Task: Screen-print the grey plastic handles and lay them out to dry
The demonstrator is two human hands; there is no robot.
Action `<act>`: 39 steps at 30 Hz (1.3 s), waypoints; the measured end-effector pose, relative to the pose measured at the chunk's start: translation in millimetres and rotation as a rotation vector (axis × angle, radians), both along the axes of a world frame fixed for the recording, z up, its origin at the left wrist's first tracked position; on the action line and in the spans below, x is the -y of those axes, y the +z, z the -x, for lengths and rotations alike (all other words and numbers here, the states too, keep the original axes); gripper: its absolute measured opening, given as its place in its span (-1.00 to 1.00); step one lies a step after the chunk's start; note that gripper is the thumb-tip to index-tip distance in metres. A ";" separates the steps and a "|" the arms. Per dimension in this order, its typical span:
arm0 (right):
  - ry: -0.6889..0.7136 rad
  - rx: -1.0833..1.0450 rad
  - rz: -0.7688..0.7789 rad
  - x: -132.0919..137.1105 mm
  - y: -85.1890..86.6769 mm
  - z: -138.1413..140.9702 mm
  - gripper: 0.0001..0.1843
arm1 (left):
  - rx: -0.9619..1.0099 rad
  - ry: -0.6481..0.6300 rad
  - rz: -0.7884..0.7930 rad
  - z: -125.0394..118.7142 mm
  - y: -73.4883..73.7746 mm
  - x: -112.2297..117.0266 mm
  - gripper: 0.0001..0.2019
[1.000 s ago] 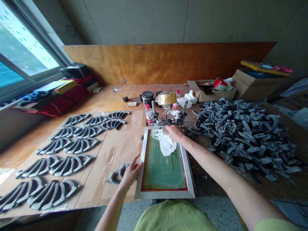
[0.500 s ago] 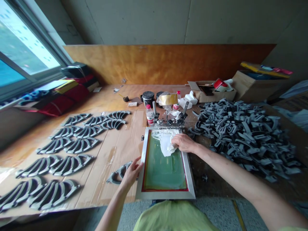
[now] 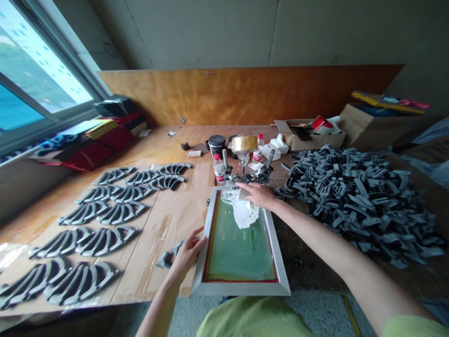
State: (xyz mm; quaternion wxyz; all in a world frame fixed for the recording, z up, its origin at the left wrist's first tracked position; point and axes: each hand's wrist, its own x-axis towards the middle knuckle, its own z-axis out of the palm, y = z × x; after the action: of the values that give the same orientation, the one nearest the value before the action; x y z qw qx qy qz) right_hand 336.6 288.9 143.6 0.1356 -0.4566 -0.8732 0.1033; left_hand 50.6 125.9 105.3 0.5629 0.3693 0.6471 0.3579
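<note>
Left of the screen-printing frame (image 3: 241, 290), our left hand (image 3: 187, 256) lay open, fingers spread against its side. On the frame, our right hand (image 3: 257, 195) had moved back toward the far end, fingers half-curled on a white cloth (image 3: 242, 213). The frame's long axis pointed straight away from us.

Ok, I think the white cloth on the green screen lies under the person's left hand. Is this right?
Not quite: the head view shows the white cloth on the green screen under the right hand, not the left. The left hand is beside the left side of the metal frame.
</note>
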 end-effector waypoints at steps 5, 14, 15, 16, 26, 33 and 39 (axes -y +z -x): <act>-0.272 0.011 -0.113 -34.5 21.3 -10.4 -0.32 | 0.077 0.033 -0.104 1.7 48.3 -10.2 -0.50; -0.456 -0.235 0.008 28.1 -62.9 -78.3 -0.81 | 0.229 0.155 -0.566 -19.2 122.0 -95.7 -0.62; -0.386 -0.221 0.016 38.3 -74.1 -71.3 -0.77 | 0.227 0.165 -0.566 -20.0 124.1 -100.9 -0.61; -0.319 -0.195 0.021 46.7 -82.3 -63.5 -0.66 | 0.231 0.182 -0.568 -20.9 123.2 -102.9 -0.59; 0.075 -0.066 -0.111 121.1 -50.7 20.4 -0.88 | 0.466 0.015 0.245 -88.7 -8.2 -0.8 -0.46; -0.293 0.047 -0.047 134.8 -82.6 -73.6 -0.87 | 0.212 0.528 0.228 19.5 -61.8 41.1 -0.63; -0.733 0.445 0.239 133.6 -142.2 -206.5 -0.74 | -0.146 0.679 0.434 100.2 -107.8 80.0 -0.52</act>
State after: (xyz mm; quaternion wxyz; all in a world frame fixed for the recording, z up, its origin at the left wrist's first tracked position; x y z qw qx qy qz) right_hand 543.1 155.3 1.4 -0.0817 -0.7594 -0.6437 0.0478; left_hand -49.5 45.9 -2.5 0.4303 0.0318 0.8309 0.3513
